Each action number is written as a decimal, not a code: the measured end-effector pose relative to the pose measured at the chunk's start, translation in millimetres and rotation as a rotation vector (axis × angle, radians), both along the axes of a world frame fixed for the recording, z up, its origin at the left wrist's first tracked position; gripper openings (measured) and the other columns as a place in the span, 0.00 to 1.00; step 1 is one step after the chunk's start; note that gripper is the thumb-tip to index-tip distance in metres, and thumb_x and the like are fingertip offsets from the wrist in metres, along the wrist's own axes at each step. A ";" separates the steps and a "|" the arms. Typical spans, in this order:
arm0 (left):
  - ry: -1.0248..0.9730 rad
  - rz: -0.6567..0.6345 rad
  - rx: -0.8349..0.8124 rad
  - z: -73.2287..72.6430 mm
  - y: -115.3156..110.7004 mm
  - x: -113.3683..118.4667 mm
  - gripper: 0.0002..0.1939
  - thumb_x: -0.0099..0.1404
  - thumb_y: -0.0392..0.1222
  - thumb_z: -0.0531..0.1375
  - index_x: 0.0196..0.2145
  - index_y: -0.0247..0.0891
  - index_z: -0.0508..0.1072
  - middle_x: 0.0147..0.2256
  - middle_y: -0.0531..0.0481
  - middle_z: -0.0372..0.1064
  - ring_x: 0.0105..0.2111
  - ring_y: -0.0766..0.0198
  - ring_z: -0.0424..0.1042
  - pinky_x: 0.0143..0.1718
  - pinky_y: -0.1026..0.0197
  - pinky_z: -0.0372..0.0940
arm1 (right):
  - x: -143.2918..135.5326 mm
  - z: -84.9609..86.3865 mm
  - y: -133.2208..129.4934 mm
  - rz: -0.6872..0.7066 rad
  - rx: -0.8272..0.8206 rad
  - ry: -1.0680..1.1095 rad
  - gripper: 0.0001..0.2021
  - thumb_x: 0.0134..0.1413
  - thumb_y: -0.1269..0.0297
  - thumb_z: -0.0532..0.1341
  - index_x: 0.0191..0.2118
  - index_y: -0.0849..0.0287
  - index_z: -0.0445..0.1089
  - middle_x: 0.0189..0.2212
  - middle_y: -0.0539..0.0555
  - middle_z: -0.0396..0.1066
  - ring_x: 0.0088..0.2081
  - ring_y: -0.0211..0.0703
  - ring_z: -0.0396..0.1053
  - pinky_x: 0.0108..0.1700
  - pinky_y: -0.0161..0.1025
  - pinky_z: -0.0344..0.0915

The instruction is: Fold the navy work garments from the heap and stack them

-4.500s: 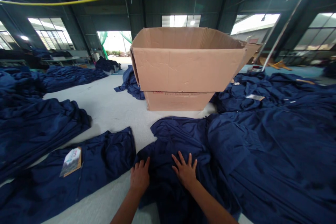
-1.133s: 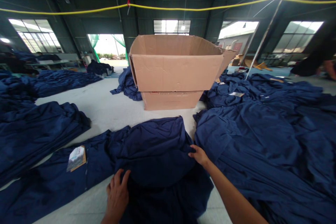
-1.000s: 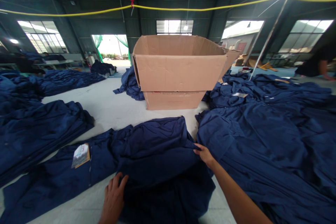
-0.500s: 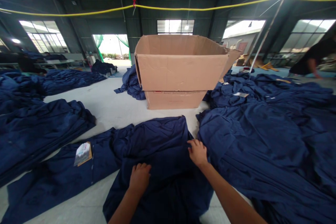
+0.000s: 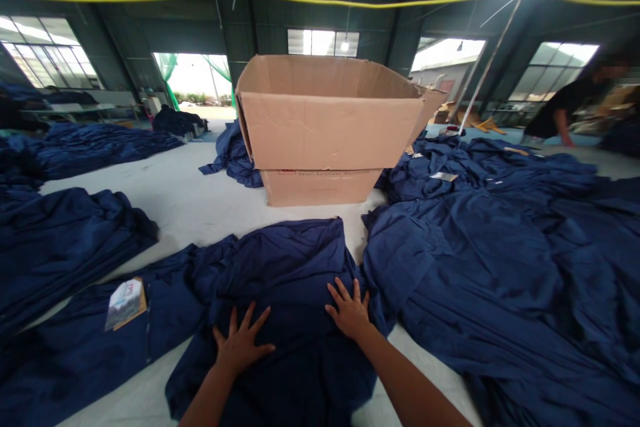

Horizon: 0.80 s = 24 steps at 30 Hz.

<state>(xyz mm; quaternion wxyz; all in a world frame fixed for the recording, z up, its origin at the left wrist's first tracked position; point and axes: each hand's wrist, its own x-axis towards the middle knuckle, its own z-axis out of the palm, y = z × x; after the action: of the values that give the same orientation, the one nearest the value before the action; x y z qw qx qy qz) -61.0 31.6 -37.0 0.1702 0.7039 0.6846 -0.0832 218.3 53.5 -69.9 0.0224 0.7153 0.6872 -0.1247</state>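
Observation:
Both palms rest on a dark navy garment spread on the pale table in front of me. On its left part lies my left hand, fingers spread wide. My right hand presses flat near its right edge, fingers also splayed. Neither hand grips the cloth. To the left, another stretch of navy fabric carries a printed tag and touches the garment. The garment's lower end runs out of view between my forearms.
Beyond the garment stands a large open cardboard box. Heaps of navy clothing cover the right side, and a folded navy stack lies at left. A person bends over at the far right. A yellow cable hangs overhead.
My fingers have spread from a more curled pose and now lie flat on the garment. The right hand has come inward and lower. The whole view has shifted slightly.

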 end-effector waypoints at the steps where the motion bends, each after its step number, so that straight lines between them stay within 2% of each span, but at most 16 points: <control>1: 0.042 0.023 -0.014 5.9 4.0 10.7 0.38 0.52 0.54 0.58 0.60 0.59 0.51 0.66 0.52 0.38 0.63 0.33 0.31 0.51 0.21 0.30 | -1.1 1.8 2.5 0.001 -0.014 0.009 0.29 0.57 0.45 0.46 0.63 0.38 0.42 0.66 0.41 0.33 0.64 0.68 0.26 0.56 0.72 0.34; 3: 0.133 0.055 0.044 12.2 4.3 42.8 0.36 0.54 0.49 0.57 0.60 0.49 0.54 0.65 0.45 0.40 0.63 0.33 0.32 0.53 0.23 0.30 | 0.7 4.1 5.3 0.017 -0.027 0.042 0.28 0.57 0.45 0.46 0.63 0.37 0.42 0.66 0.40 0.34 0.64 0.69 0.27 0.56 0.72 0.38; 4: 0.139 0.043 0.128 11.7 0.4 62.1 0.34 0.57 0.47 0.54 0.61 0.46 0.54 0.65 0.44 0.39 0.63 0.36 0.31 0.54 0.25 0.30 | 3.3 3.8 4.7 0.027 -0.021 0.057 0.27 0.58 0.46 0.45 0.63 0.36 0.42 0.66 0.39 0.34 0.64 0.69 0.27 0.56 0.71 0.38; 6: 0.029 0.021 0.222 3.7 -13.4 100.0 0.32 0.61 0.51 0.50 0.62 0.53 0.47 0.66 0.52 0.33 0.63 0.35 0.28 0.53 0.23 0.34 | 10.3 0.3 -0.7 0.041 0.016 0.067 0.26 0.59 0.48 0.45 0.63 0.35 0.42 0.66 0.38 0.34 0.64 0.68 0.25 0.57 0.71 0.36; 8: -0.050 -0.011 0.186 -8.9 -29.6 127.0 0.31 0.61 0.57 0.48 0.61 0.61 0.45 0.66 0.57 0.33 0.63 0.33 0.27 0.51 0.21 0.35 | 17.0 -5.7 -10.8 0.040 0.059 0.062 0.26 0.59 0.49 0.45 0.63 0.37 0.42 0.66 0.38 0.33 0.64 0.67 0.22 0.57 0.72 0.33; 10: -0.048 -0.050 0.136 -18.7 -41.4 138.2 0.31 0.60 0.58 0.49 0.60 0.63 0.46 0.66 0.59 0.34 0.63 0.33 0.25 0.51 0.21 0.32 | 22.3 -9.6 -22.2 0.032 0.073 0.064 0.27 0.59 0.49 0.46 0.63 0.38 0.42 0.66 0.40 0.33 0.64 0.67 0.22 0.56 0.73 0.33; 12: -0.018 -0.072 0.088 -20.4 -45.7 138.0 0.31 0.59 0.57 0.50 0.60 0.64 0.47 0.66 0.60 0.34 0.63 0.35 0.24 0.52 0.22 0.29 | 27.7 -6.8 -31.3 0.041 0.045 0.083 0.27 0.58 0.50 0.47 0.63 0.38 0.44 0.66 0.41 0.35 0.64 0.68 0.26 0.55 0.73 0.37; 14: 0.012 -0.057 0.017 -13.7 -43.9 137.1 0.33 0.57 0.52 0.53 0.60 0.63 0.48 0.66 0.60 0.33 0.63 0.34 0.24 0.52 0.21 0.30 | 37.0 5.7 -35.6 0.080 0.014 0.122 0.27 0.57 0.56 0.50 0.63 0.38 0.46 0.66 0.42 0.39 0.64 0.66 0.33 0.56 0.69 0.44; 17: 0.002 -0.030 -0.009 2.9 -37.7 154.1 0.33 0.57 0.45 0.53 0.60 0.51 0.55 0.66 0.52 0.36 0.63 0.37 0.27 0.54 0.24 0.32 | 64.0 38.8 -32.3 0.158 0.095 0.169 0.28 0.56 0.67 0.49 0.63 0.47 0.50 0.65 0.48 0.45 0.63 0.53 0.44 0.58 0.51 0.51; 18: -0.047 -0.043 0.017 8.0 -36.0 166.0 0.32 0.57 0.43 0.52 0.60 0.46 0.56 0.66 0.49 0.37 0.64 0.40 0.28 0.56 0.27 0.33 | 76.3 51.3 -29.0 0.164 0.155 0.161 0.27 0.56 0.70 0.47 0.62 0.50 0.52 0.64 0.50 0.47 0.62 0.49 0.46 0.58 0.46 0.52; 20: -0.212 -0.102 0.072 15.9 -34.1 197.2 0.31 0.59 0.40 0.48 0.61 0.39 0.54 0.66 0.47 0.38 0.65 0.49 0.30 0.60 0.36 0.35 | 104.5 74.2 -20.4 0.125 0.270 0.113 0.26 0.56 0.73 0.46 0.61 0.52 0.56 0.62 0.51 0.52 0.61 0.46 0.47 0.56 0.43 0.53; 22: -0.394 -0.163 0.092 20.6 -33.7 232.7 0.33 0.59 0.39 0.48 0.63 0.37 0.50 0.66 0.48 0.36 0.65 0.55 0.31 0.63 0.44 0.36 | 134.6 90.9 -10.1 0.041 0.348 0.053 0.26 0.56 0.73 0.45 0.60 0.51 0.58 0.61 0.51 0.54 0.60 0.47 0.48 0.56 0.45 0.52; 24: -0.527 -0.196 0.095 21.1 -34.5 266.1 0.36 0.58 0.40 0.49 0.64 0.37 0.45 0.66 0.50 0.34 0.65 0.57 0.30 0.63 0.48 0.36 | 164.0 99.8 0.7 -0.048 0.381 0.008 0.25 0.58 0.72 0.45 0.60 0.51 0.57 0.61 0.52 0.54 0.61 0.47 0.46 0.56 0.47 0.50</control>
<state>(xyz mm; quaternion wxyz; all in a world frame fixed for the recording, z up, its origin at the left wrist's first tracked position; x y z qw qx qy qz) 205.1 -2.9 -15.8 0.3003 0.7714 0.5484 0.1187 382.3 54.2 30.0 -0.1193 0.7224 0.6811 0.0043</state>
